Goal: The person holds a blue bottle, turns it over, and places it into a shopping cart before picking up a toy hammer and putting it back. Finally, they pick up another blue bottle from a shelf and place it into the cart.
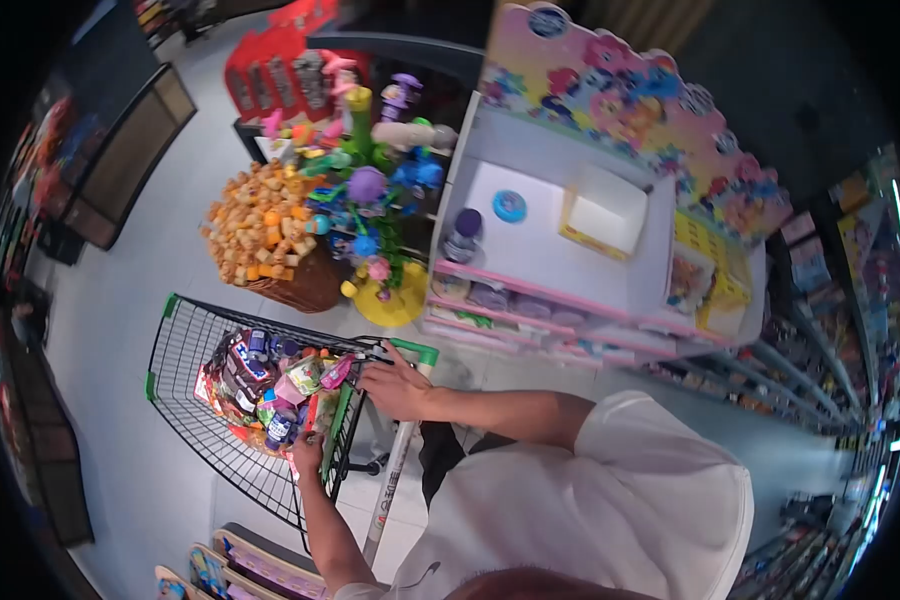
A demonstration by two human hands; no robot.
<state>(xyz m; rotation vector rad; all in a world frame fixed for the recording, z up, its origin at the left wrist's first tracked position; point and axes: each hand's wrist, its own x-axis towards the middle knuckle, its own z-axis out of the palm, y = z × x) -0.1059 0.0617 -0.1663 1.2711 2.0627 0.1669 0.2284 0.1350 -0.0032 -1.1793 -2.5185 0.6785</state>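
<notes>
My left hand point(308, 456) reaches over the side of a black wire shopping cart point(185, 345) with green corners. Its fingers are curled at the pile of goods, right beside a purple-lidded jar point(280, 428); what they hold is hidden. At the cart's rear edge, close to the green handle corner point(428, 354), my right hand point(395, 390) is closed over the rim. Between the hands lie bright packets, among them a pink pack point(340, 371) and a green-and-white bag point(306, 374). Dark packages point(245, 365) and another purple jar point(260, 343) fill the far part of the pile.
A pink-and-white display stand point(530, 290) rises ahead on the right, carrying a jar point(463, 236), a blue round tin point(509, 206) and a yellow box point(595, 225). Beside the cart stand a basket of tan plush toys point(305, 285) and a colourful toy rack point(390, 295). Skateboards point(270, 565) lean at lower left.
</notes>
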